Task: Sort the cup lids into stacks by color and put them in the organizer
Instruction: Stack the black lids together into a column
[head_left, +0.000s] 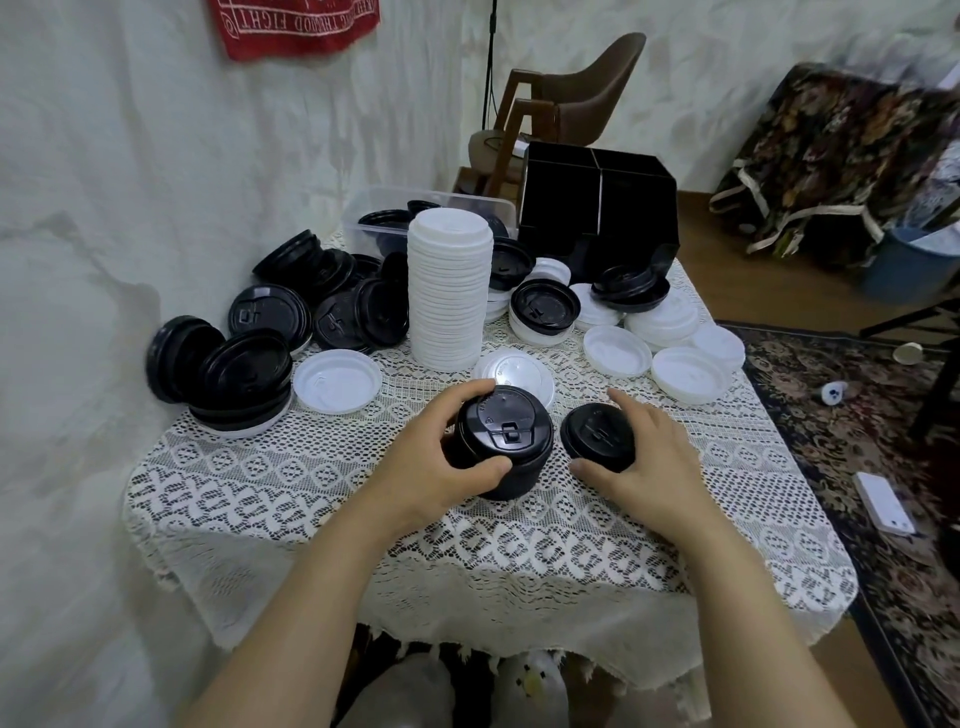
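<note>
My left hand (431, 467) grips a stack of black lids (501, 441) standing on the lace tablecloth (311, 488) near the table's middle. Just to its right, my right hand (649, 462) holds a single black lid (597, 436), tilted, between thumb and fingers. A tall stack of white lids (449, 291) rises behind them. Loose black lids (332, 291) lie piled at the left and back. Loose white lids (680, 371) are scattered at the right. The black organizer (597, 208) stands at the far edge, its compartments dark.
A clear plastic bin (395, 208) with black lids in it sits behind the white stack. Beyond the table stands a brown chair (587, 98). A patterned rug (857, 441) with small items lies at the right; a wall runs along the left.
</note>
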